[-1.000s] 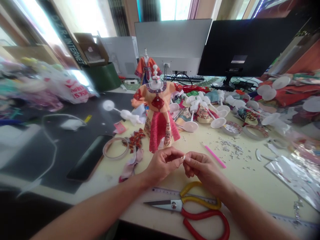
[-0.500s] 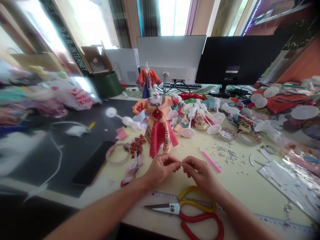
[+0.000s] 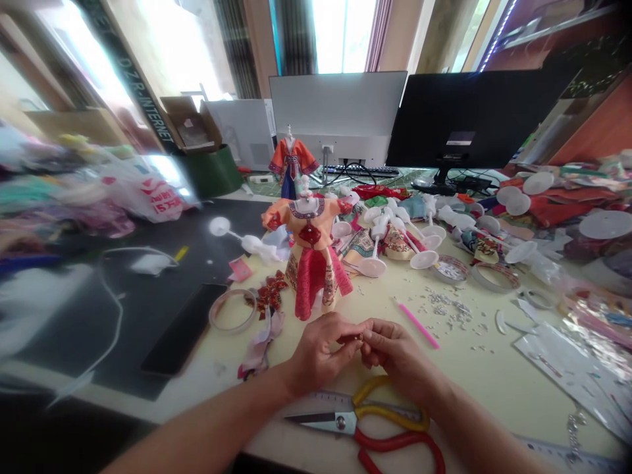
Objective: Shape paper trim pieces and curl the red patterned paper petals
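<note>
My left hand (image 3: 323, 349) and my right hand (image 3: 392, 342) meet at the fingertips over the front of the table. Both are closed in a pinch around a tiny metallic piece (image 3: 361, 337), too small to name. Just behind them stands a doll-sized dress form in an orange top and red patterned skirt (image 3: 312, 253). Below my hands lie scissors (image 3: 348, 421) with one yellow and one red handle, on top of a clear ruler (image 3: 336, 397). To the right of my right hand is a pink pen-like stick (image 3: 417, 325), near scattered small silvery pieces (image 3: 449, 304).
A phone (image 3: 182, 332) and a tape roll (image 3: 233, 310) lie on the left. A second dressed form (image 3: 291, 161) stands behind, before two monitors (image 3: 340, 112). White doll stands (image 3: 378, 253) and fabric pile up at the right back. A plastic bag (image 3: 577, 375) lies at right.
My hands have come closer together and slightly lower, with the fingers now overlapping around the tiny piece. The view has shifted a little; the objects on the table stay in place.
</note>
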Tool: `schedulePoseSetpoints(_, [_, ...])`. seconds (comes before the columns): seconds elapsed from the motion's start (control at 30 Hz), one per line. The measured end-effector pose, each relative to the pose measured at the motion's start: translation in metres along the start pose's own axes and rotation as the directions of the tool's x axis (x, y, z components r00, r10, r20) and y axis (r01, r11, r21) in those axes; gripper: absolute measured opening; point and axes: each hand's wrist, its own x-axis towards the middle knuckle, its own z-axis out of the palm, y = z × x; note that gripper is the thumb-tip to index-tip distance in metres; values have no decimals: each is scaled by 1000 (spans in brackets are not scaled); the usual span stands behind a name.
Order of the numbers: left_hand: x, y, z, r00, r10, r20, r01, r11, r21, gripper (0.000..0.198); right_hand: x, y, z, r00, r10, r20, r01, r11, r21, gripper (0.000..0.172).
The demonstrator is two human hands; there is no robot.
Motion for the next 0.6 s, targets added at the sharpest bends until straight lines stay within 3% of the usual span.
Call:
schedulePoseSetpoints(0.13, [0, -1, 2, 992, 113, -54, -110, 992, 69, 25, 1, 3, -2, 999, 30, 23, -32, 995, 95, 25])
schedulePoseSetpoints(0.27, [1, -3, 5, 962, 232, -146, -215, 969, 123, 25, 0, 5, -4, 999, -15, 47, 12, 998, 59, 23])
schedulePoseSetpoints(0.4, [0, -6, 7, 949, 280, -144, -247, 946, 211, 24, -1, 5, -4, 997, -77, 15, 78, 995, -60, 18])
schedulePoseSetpoints(0.6, [-2, -7, 7, 951, 285, -119, -242, 927, 286, 27, 1, 6, -4, 998, -67, 9, 67, 991, -118, 17])
